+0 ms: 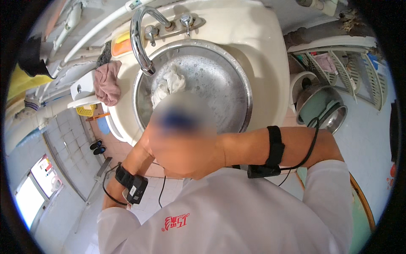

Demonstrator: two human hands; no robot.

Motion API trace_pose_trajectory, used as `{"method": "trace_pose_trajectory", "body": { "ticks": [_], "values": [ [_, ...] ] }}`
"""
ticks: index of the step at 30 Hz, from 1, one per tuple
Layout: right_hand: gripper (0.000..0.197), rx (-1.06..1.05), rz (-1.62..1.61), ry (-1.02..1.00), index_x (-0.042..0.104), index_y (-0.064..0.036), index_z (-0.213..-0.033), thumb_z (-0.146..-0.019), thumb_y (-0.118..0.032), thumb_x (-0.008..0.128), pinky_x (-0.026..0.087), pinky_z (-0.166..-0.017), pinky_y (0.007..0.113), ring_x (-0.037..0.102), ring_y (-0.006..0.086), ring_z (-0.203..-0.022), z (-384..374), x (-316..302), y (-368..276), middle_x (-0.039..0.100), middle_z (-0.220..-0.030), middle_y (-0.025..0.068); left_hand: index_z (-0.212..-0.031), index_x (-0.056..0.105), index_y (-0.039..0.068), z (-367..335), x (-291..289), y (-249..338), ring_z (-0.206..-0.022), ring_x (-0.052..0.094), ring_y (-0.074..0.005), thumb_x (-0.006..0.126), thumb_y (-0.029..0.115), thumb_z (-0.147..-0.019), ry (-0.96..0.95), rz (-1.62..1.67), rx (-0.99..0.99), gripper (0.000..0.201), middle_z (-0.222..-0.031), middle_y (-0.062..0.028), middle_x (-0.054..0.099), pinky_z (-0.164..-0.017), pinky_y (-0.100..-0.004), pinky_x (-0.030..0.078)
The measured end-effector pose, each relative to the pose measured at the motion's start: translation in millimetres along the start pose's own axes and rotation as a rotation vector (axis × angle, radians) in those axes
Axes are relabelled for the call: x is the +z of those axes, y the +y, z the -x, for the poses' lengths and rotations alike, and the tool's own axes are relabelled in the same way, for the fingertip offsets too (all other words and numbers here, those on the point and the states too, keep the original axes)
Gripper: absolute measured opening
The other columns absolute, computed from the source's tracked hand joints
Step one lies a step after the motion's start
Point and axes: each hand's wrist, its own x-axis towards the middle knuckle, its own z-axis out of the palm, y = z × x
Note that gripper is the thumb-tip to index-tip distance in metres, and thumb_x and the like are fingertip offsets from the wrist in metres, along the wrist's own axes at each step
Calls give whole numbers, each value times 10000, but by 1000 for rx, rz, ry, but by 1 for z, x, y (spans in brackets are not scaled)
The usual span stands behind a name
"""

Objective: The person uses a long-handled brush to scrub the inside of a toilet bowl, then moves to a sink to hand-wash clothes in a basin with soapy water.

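Note:
A round metal basin (248,99) of sudsy water sits in the cream sink. A wet, bunched white cloth (173,80) lies at the basin's left side, below the curved chrome tap (137,42). My left hand (155,134) and my right hand (201,154) come together over the basin's near edge, close to the cloth. A blurred patch covers both hands, so their fingers and anything in them are hidden. Something dark blue (177,119) shows within the blur; its kind is unclear. Black straps with small devices and cables circle both forearms.
Two tap handles (186,21) stand behind the basin. An orange soap dish (122,44) rests on the sink's back left, with a pink cloth (108,82) at its left edge. At right are stacked metal bowls (336,118) and a plastic rack (344,72).

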Motion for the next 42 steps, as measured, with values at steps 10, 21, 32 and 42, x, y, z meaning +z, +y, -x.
{"method": "trace_pose_trajectory", "body": {
  "ticks": [10,21,32,42],
  "values": [
    [77,-95,-25,-147,644,-137,-724,-705,-212,646,445,-849,328,589,197,-883,22,44,25,610,-790,-3,-1062,614,76,-49,7,9,-785,672,-176,606,168,-908,200,90,-402,180,-883,-60,655,-705,-323,570],
    [176,153,-101,122,617,-126,-771,-621,-140,706,423,-989,459,564,291,-1028,63,-15,43,629,-986,39,-1086,639,60,-67,40,32,-862,693,-227,549,322,-956,70,298,-286,307,-954,-94,691,-763,-363,589],
    [455,723,370,688,622,-75,-1125,-716,-166,798,387,-1079,439,532,345,-1244,131,-180,131,581,-1318,193,-1457,398,93,-175,143,111,-1323,445,-322,573,585,-935,82,305,376,739,-1433,-133,485,-1123,-518,304],
    [695,976,688,564,536,-86,-1363,-779,-355,802,362,-1101,496,428,420,-1330,136,-166,117,428,-1447,266,-1326,509,1,-102,48,63,-1129,588,-206,645,179,-943,306,-25,357,444,-1270,-101,581,-948,-323,492]
  ]
}}
